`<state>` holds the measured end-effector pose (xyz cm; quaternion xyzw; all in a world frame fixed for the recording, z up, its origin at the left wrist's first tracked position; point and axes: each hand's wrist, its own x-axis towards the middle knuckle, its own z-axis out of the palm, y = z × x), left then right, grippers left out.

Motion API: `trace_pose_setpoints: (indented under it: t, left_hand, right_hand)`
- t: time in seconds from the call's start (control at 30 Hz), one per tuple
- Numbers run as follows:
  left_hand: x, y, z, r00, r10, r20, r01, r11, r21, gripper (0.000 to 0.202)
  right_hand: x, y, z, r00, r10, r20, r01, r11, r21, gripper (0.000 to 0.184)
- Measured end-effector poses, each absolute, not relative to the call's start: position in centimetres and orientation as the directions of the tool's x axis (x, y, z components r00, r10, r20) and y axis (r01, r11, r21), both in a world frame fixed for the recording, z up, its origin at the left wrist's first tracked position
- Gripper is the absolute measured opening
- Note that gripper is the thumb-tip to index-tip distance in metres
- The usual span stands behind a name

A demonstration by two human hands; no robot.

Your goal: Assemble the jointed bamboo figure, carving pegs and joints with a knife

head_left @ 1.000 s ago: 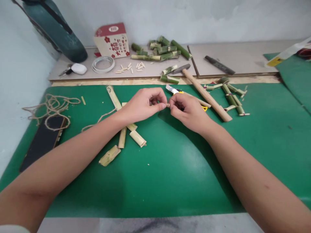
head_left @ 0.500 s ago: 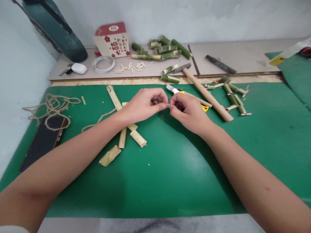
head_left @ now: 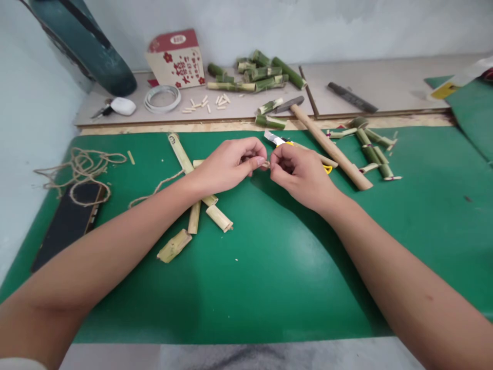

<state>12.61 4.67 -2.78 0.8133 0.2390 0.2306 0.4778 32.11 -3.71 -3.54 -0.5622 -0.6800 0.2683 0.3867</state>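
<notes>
Above the green mat [head_left: 246, 298], both hands meet with their fingertips almost touching. My left hand [head_left: 239, 162] is closed in a pinch on the thin tan end of a twine [head_left: 156, 191], which runs from the mat and passes behind my left forearm. Closed too, my right hand [head_left: 296, 167] pinches the tip of the same twine. Below my left wrist lie crossed bamboo pieces [head_left: 180, 152], partly covered by the forearm. Two short bamboo pieces [head_left: 219, 218] rest just in front of them. Beyond my right hand is a yellow utility knife [head_left: 274, 137], partly hidden.
A hammer [head_left: 331, 146] and a jointed green bamboo figure [head_left: 373, 149] lie at right. Loose twine [head_left: 87, 167] lies over a dark phone-like slab [head_left: 67, 226] at left. Behind are cut bamboo tubes [head_left: 265, 72], a tape roll [head_left: 162, 98], a box [head_left: 177, 61] and a bottle [head_left: 84, 46].
My fingertips have shifted very slightly while still pinching the twine. The whole view has tilted a little; the things on the mat lie as before.
</notes>
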Motion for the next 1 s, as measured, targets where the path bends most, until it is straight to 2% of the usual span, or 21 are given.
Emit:
trace_pose_setpoints:
  t: [0.47,1.0]
  left_hand:
    - [12.3,4.7,-2.7,0.804,0.582,0.124,0.208,-0.47,0.858,0.008]
    - [12.2,4.6,-2.6,0.79,0.603,0.109,0.29,-0.525,0.8,0.011]
  right_hand:
    - [32.3,-3.8,-2.8,-0.072,0.971,0.229,0.637,0.221,-0.738,0.018]
    - [32.8,-3.9,-2.1,-0.106,0.98,0.169,0.631,0.198,-0.75,0.017]
